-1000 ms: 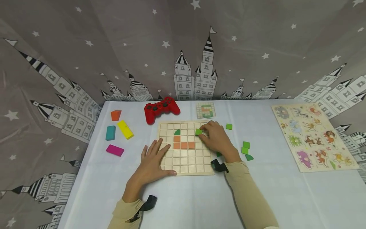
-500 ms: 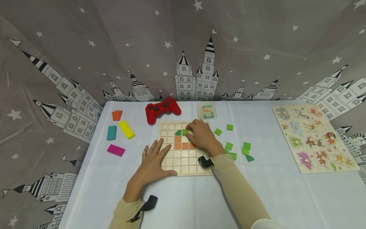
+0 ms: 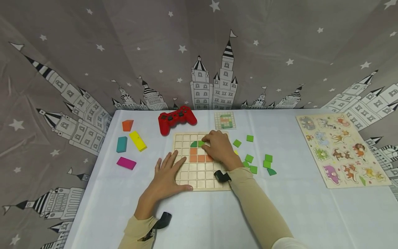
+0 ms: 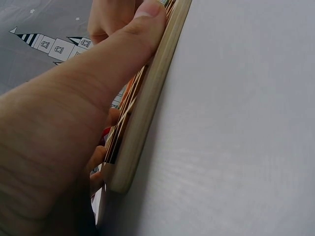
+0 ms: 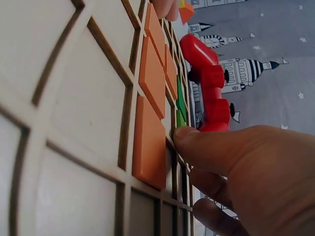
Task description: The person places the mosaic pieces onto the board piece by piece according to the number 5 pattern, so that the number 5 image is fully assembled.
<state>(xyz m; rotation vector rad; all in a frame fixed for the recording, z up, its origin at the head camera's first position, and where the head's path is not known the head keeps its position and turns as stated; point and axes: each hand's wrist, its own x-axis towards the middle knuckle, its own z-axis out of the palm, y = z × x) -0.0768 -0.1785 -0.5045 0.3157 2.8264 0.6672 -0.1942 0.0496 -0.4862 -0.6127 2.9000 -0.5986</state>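
A wooden grid board (image 3: 201, 176) lies on the table with orange square tiles (image 3: 193, 158) in an L shape. Above them sits a dark green quarter-round tile (image 3: 193, 144). Right beside it is a light green square tile (image 3: 201, 143), pinched by the thumb and fingers of my right hand (image 3: 219, 147); the right wrist view shows the thumb (image 5: 189, 140) at its edge. My left hand (image 3: 164, 178) rests spread over the board's left edge, thumb on the near rim. My right hand hides part of the board's upper right.
Several loose green tiles (image 3: 249, 158) lie right of the board. A small pattern card (image 3: 225, 120) and a red game controller (image 3: 177, 120) stand behind it. Coloured blocks (image 3: 137, 141) lie at left, an animal puzzle board (image 3: 343, 150) at right.
My right hand has moved left with the light green tile, bringing it beside the dark green one, and then stays nearly still. The left hand keeps its place.
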